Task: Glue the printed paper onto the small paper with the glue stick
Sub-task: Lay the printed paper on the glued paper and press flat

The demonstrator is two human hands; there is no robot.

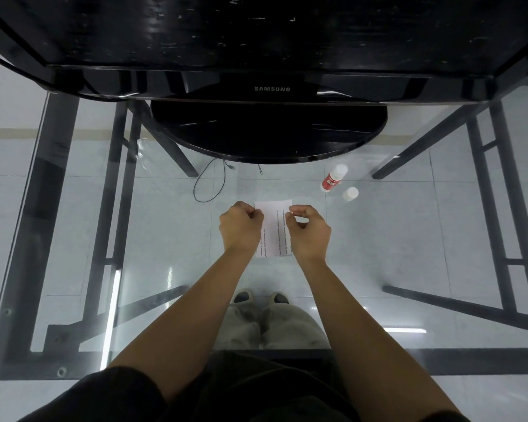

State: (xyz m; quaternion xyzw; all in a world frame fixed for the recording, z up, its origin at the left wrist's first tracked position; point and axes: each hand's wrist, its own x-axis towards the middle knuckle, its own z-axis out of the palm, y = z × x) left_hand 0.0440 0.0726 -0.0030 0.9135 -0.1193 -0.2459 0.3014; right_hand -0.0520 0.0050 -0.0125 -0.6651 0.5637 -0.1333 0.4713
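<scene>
Setting: glass tabletop (73, 208) on a black metal frame, pale floor tiles visible through it.
Printed paper (274, 222): white sheet with lines of small text running lengthwise, lying at the middle of the glass between both hands; far edge bare, near corners showing below the wrists.
Small paper: not told apart from the printed sheet; one white sheet seen only.
Left hand (240, 228): curled into a loose fist, fingertips pinched at the sheet's far left edge, resting over its left side.
Right hand (309, 231): curled likewise, thumb and forefinger pinched on the sheet's far right edge, covering its right side.
Glue stick (333, 178): white tube with a red label, uncapped, lying tilted on the glass to the far right of the paper, well apart from both hands.
Cap (350, 194): small white cap, standing just beside the near end of the glue stick, apart from it.
Monitor (272, 86): black Samsung screen at the far side, filling the top of the view, its round black base (269, 132) set on the glass just beyond the paper.
Cable (206, 184): thin dark loop, far left of the paper, near the base.
Person: bare forearms reaching in from the near edge, dark sleeves at the bottom corners; light trousers and grey slippers (259, 298) seen through the glass below.
</scene>
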